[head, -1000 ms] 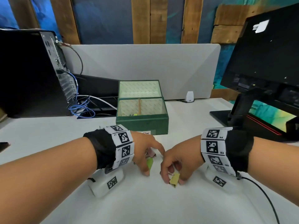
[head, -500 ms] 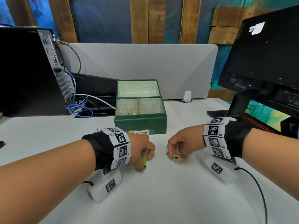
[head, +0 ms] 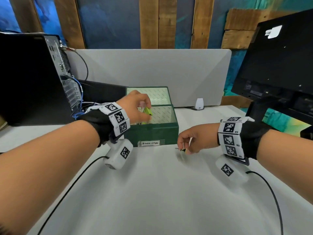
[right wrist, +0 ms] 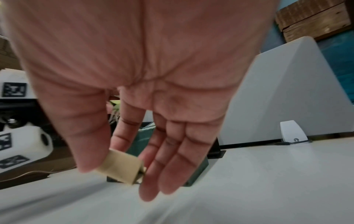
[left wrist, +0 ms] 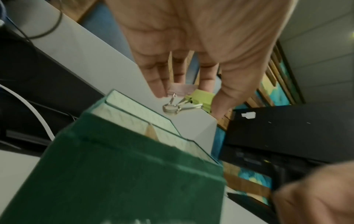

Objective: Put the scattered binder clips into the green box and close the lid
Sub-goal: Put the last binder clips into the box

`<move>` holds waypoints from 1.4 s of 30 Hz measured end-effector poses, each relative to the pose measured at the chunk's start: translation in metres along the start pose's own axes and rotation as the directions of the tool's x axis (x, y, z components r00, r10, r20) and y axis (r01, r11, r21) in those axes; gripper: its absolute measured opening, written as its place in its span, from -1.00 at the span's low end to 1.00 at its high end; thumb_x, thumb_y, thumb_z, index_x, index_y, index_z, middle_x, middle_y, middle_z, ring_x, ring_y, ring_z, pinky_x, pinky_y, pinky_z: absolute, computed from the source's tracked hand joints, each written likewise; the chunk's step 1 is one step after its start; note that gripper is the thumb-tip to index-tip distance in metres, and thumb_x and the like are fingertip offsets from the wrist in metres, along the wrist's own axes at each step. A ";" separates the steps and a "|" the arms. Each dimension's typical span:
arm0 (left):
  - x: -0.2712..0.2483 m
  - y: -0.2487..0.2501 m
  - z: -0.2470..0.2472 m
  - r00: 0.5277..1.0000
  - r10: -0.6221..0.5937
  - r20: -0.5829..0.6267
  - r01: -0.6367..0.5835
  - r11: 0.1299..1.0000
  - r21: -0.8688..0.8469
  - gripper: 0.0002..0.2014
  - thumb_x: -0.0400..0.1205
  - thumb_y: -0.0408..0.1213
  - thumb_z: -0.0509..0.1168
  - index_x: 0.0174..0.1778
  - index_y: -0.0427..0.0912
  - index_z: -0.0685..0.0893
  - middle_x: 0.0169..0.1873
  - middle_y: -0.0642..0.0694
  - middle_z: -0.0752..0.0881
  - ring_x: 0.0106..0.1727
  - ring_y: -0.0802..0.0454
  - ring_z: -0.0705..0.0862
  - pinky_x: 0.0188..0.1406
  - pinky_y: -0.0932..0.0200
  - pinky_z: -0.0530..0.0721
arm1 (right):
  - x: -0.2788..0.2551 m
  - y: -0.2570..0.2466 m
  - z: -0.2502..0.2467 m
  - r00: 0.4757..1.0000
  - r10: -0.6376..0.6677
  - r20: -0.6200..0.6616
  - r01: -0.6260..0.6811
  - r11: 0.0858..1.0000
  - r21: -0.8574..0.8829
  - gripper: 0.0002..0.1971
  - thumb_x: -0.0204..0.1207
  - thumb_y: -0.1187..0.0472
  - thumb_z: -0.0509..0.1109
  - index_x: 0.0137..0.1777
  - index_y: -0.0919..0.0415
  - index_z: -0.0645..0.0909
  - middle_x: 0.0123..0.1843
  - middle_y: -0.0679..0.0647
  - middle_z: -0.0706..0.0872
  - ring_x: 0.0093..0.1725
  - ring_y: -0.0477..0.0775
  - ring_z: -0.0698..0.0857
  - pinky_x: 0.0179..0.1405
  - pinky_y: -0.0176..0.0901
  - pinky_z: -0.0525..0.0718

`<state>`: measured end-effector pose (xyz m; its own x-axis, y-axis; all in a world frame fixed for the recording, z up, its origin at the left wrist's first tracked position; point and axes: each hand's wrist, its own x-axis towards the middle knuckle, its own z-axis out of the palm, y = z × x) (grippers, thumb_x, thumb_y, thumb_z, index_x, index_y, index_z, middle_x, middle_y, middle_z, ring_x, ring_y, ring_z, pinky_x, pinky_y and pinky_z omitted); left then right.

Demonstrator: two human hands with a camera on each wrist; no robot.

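Fingers of your left hand (head: 135, 107) pinch a lime binder clip (head: 148, 110) and a pink binder clip (left wrist: 182, 89) over the open green box (head: 152, 131); your right hand (head: 194, 139) pinches a tan binder clip (right wrist: 122, 166) above the desk (head: 160, 192).

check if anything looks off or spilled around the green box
Nothing stands out. The green box sits square with its lid open, the left hand holds a green clip and a pink clip over it, and the right hand pinches a tan clip.
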<state>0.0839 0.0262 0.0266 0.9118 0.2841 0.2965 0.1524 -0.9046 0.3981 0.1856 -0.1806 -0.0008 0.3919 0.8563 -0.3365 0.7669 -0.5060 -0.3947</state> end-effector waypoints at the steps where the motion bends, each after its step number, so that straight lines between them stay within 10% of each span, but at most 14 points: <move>1: 0.006 -0.003 -0.002 0.999 -0.017 -0.038 0.017 1.000 -0.010 -0.71 0.43 -0.18 0.49 0.04 -0.01 0.64 0.12 0.01 0.49 0.18 0.00 0.59 0.21 0.12 0.59 | 0.000 -0.002 -0.002 1.000 -0.006 -0.014 0.006 1.000 0.009 -0.77 0.48 0.28 0.40 -0.14 -0.14 0.56 -0.03 -0.05 0.62 -0.31 -0.18 0.58 -0.28 -0.47 0.52; 8: 0.017 -0.029 0.013 0.974 -0.227 -0.013 0.227 0.974 0.002 -0.47 0.52 -0.14 0.40 0.42 0.14 0.43 0.52 -0.11 0.33 0.38 -0.14 0.52 0.18 0.13 0.49 | -0.004 -0.003 -0.010 0.994 -0.026 -0.109 0.030 0.999 0.037 -0.82 0.49 0.23 0.40 -0.11 -0.13 0.56 -0.13 -0.14 0.62 -0.25 -0.10 0.60 -0.15 -0.37 0.54; 15: 0.011 -0.049 0.024 0.878 -0.461 0.132 0.479 0.855 -0.200 -0.25 0.56 -0.46 0.29 0.61 0.05 0.13 0.30 -0.29 0.55 0.07 -0.21 0.61 -0.21 0.02 0.70 | 0.002 -0.015 -0.028 0.959 -0.058 -0.279 0.099 0.986 0.134 -0.77 0.49 0.26 0.40 -0.17 -0.18 0.57 -0.17 -0.16 0.62 -0.19 -0.03 0.65 0.04 -0.07 0.67; 19: 0.006 -0.052 0.024 0.861 -0.475 0.182 0.508 0.811 -0.289 -0.25 0.56 -0.46 0.29 0.61 0.10 0.16 0.38 -0.32 0.49 0.27 -0.33 0.60 0.10 -0.29 0.70 | 0.010 -0.035 -0.032 0.913 -0.097 -0.396 0.180 0.968 0.177 -0.76 0.52 0.24 0.35 -0.17 -0.21 0.51 -0.17 -0.18 0.58 -0.23 -0.03 0.68 -0.22 -0.35 0.56; 24: -0.011 -0.053 0.019 0.847 -0.465 0.258 0.532 0.733 -0.424 -0.26 0.60 -0.49 0.26 0.60 0.15 0.14 0.27 -0.13 0.48 0.13 -0.14 0.58 -0.03 -0.22 0.74 | 0.023 -0.055 -0.032 0.895 -0.116 -0.431 0.239 0.940 0.244 -0.77 0.58 0.24 0.31 -0.16 -0.16 0.49 -0.23 -0.10 0.59 -0.26 -0.14 0.67 -0.31 -0.44 0.64; 29: -0.027 -0.051 0.013 0.845 -0.448 0.293 0.533 0.748 -0.395 -0.26 0.60 -0.45 0.28 0.58 0.22 0.15 0.13 -0.04 0.41 0.08 -0.11 0.57 -0.09 -0.21 0.77 | 0.040 -0.071 -0.026 0.909 -0.088 -0.408 0.242 0.908 0.343 -0.83 0.54 0.24 0.35 -0.14 -0.09 0.52 -0.25 -0.01 0.64 -0.14 0.05 0.73 0.20 0.05 0.71; 35: -0.043 -0.047 0.008 0.836 -0.430 0.340 0.538 0.764 -0.357 -0.24 0.57 -0.44 0.31 0.56 0.26 0.16 0.29 -0.07 0.41 0.17 -0.21 0.65 0.01 -0.24 0.75 | 0.059 -0.087 -0.012 0.940 0.011 -0.342 0.093 0.953 0.288 -0.74 0.44 0.24 0.42 0.03 -0.09 0.50 0.10 0.22 0.74 0.01 0.20 0.72 0.26 0.23 0.65; 42: -0.057 -0.049 0.004 0.839 -0.385 0.384 0.526 0.757 -0.388 -0.18 0.56 -0.47 0.32 0.57 0.29 0.10 0.18 -0.04 0.47 0.10 -0.14 0.65 -0.01 -0.23 0.76 | 0.050 -0.043 -0.053 0.756 0.317 -0.573 0.007 0.871 0.491 -0.64 0.53 -0.03 0.34 0.19 0.18 0.49 0.05 0.15 0.63 0.12 0.17 0.66 0.29 0.13 0.63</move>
<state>0.0254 0.0533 -0.0131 0.8527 0.4650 -0.2381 0.4465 -0.4120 0.7943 0.1994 -0.1107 0.0443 0.8304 0.5460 0.1106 0.4215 -0.4859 -0.7657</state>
